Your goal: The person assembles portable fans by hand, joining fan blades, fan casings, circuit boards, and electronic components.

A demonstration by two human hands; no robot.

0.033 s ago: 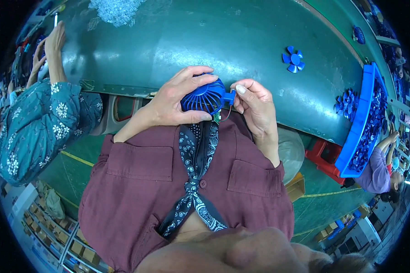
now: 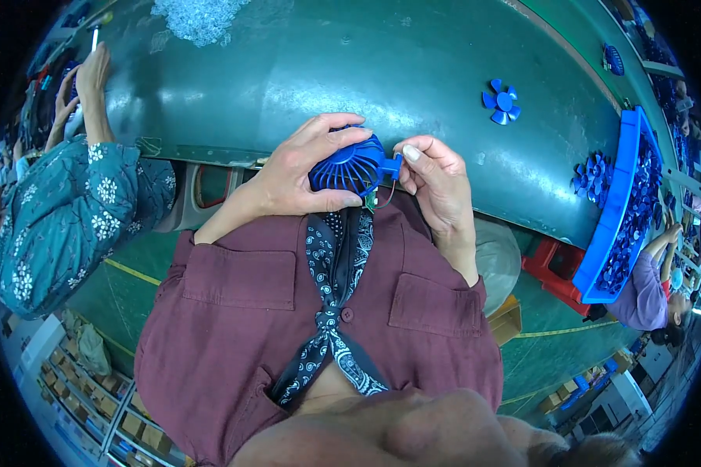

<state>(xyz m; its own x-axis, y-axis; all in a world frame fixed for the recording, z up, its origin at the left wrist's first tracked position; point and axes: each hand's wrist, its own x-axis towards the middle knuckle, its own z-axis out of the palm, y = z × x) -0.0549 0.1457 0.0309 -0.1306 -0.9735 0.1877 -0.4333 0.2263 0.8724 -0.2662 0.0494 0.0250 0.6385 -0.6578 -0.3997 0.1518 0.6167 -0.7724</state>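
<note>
My left hand [image 2: 302,165] is wrapped round a round blue fan housing [image 2: 346,169] with slatted ribs, held just over the near edge of the table. A small blue neck piece [image 2: 392,166] sticks out from the housing's right side. Thumb and fingers of my right hand [image 2: 439,173] pinch at this piece. Below it hang a small green circuit board [image 2: 371,201] and a thin wire. The housing's inside is turned away from view.
A loose blue fan blade [image 2: 501,101] lies on the green table [image 2: 350,70]. At right stands a blue tray [image 2: 621,187] of blades, with several blades beside it. Clear small pieces [image 2: 200,19] are heaped at the far left. A co-worker's arm [image 2: 93,89] is on the left.
My hands and the fan housing have hardly moved. At left, the co-worker's raised hand has shifted slightly.
</note>
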